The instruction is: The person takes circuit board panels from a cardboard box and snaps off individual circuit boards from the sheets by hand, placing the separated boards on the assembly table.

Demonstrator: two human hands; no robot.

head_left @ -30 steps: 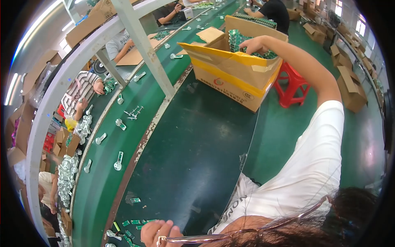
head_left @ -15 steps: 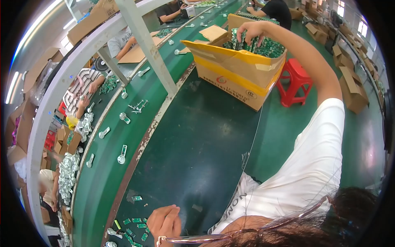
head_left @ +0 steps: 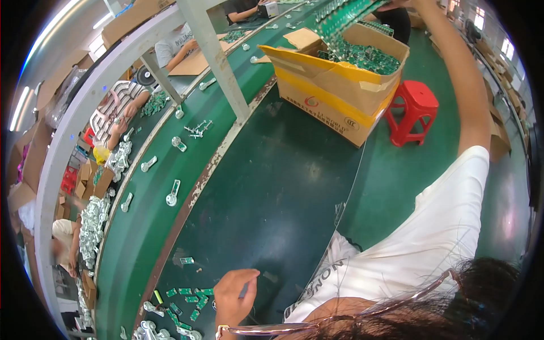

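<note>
My right hand [head_left: 394,4], at the top edge of the view, grips a green circuit board panel [head_left: 348,20]. The panel hangs tilted above an open cardboard box [head_left: 326,107] with yellow tape. Many green circuit boards [head_left: 368,58] lie inside this box. My left hand [head_left: 235,292] is low over the dark table [head_left: 272,187], thumb and forefinger curved with a gap between them, and nothing shows in it. Several small green boards [head_left: 195,300] lie just left of that hand, with white plastic parts [head_left: 150,328] near the table's lower left corner.
A green conveyor belt [head_left: 153,209] carries scattered white parts beyond a metal frame [head_left: 215,62]. Co-workers sit across it, one in a striped shirt [head_left: 122,107]. A red stool [head_left: 416,105] stands right of the box. More cardboard boxes line the right side.
My right hand has risen out of the box, lifting a board panel up and to the right. My left hand has moved slightly right, its thumb and forefinger now apart. White parts on the belt have shifted.
</note>
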